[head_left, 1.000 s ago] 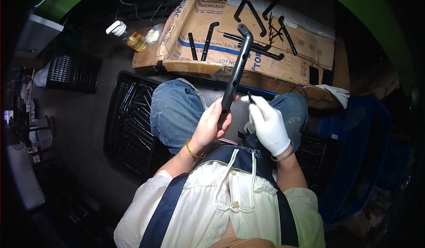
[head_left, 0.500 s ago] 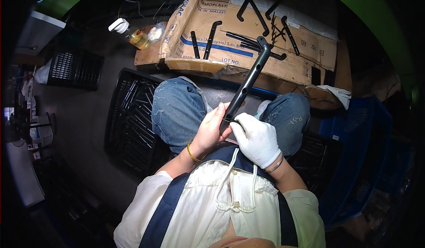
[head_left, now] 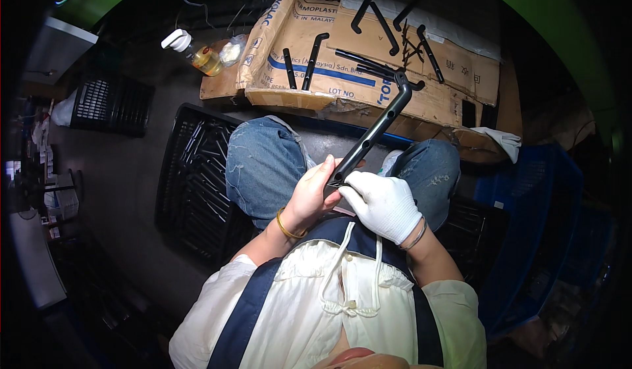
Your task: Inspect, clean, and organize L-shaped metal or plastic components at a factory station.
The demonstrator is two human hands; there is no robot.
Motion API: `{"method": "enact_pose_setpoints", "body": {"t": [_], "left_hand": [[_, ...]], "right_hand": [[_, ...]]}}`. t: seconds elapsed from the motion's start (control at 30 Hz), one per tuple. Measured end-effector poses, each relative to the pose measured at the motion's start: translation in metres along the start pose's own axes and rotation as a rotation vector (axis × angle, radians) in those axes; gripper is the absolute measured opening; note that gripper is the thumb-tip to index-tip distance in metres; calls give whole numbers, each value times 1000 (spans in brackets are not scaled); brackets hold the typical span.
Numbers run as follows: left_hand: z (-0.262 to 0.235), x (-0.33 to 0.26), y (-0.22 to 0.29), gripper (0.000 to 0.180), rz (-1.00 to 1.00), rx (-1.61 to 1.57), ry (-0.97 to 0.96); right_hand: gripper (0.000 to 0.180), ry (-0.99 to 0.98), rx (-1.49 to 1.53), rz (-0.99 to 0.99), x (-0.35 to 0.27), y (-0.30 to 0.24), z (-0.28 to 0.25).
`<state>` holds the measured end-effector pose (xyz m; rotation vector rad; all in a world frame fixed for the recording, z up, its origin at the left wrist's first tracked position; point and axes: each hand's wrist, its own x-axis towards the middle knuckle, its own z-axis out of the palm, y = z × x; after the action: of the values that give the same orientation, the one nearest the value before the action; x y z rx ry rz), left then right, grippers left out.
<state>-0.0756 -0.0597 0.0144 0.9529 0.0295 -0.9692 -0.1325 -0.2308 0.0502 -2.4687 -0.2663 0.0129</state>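
Observation:
My bare left hand point(head_left: 309, 190) is wrapped around the near end of a long black bent handle point(head_left: 368, 136). This part has round holes along its shaft, and its angled far end reaches over the cardboard's edge. My right hand point(head_left: 385, 204), in a white knitted glove, has thumb and fingers pinched together against the near end of the handle. Whatever lies between those fingertips is too small and covered to make out. Similar black bent handles point(head_left: 315, 61) lie on the flattened cardboard point(head_left: 299, 97) in front of me.
A black crate point(head_left: 176, 204) full of black parts stands left of my knees. Blue crates point(head_left: 526, 237) are at the right. A bottle of yellow liquid point(head_left: 207, 61) stands beside the cardboard at the far left. A white cloth point(head_left: 503, 142) hangs off the cardboard's right corner.
The handle's far end has swung right and a little toward me. My right fingertips have shifted slightly down along its near end, while my left hand stays nearly in place.

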Motion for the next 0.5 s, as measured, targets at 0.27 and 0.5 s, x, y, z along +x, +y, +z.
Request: {"method": "enact_pose_setpoints", "body": {"t": [0.27,0.5], "left_hand": [[2,0,3,55,107,40,75],[10,-1,-1,50,186,146,197]], "right_hand": [[15,187,317,168,-6,-3,7],[15,160,179,162,-6,-19,14]]}}
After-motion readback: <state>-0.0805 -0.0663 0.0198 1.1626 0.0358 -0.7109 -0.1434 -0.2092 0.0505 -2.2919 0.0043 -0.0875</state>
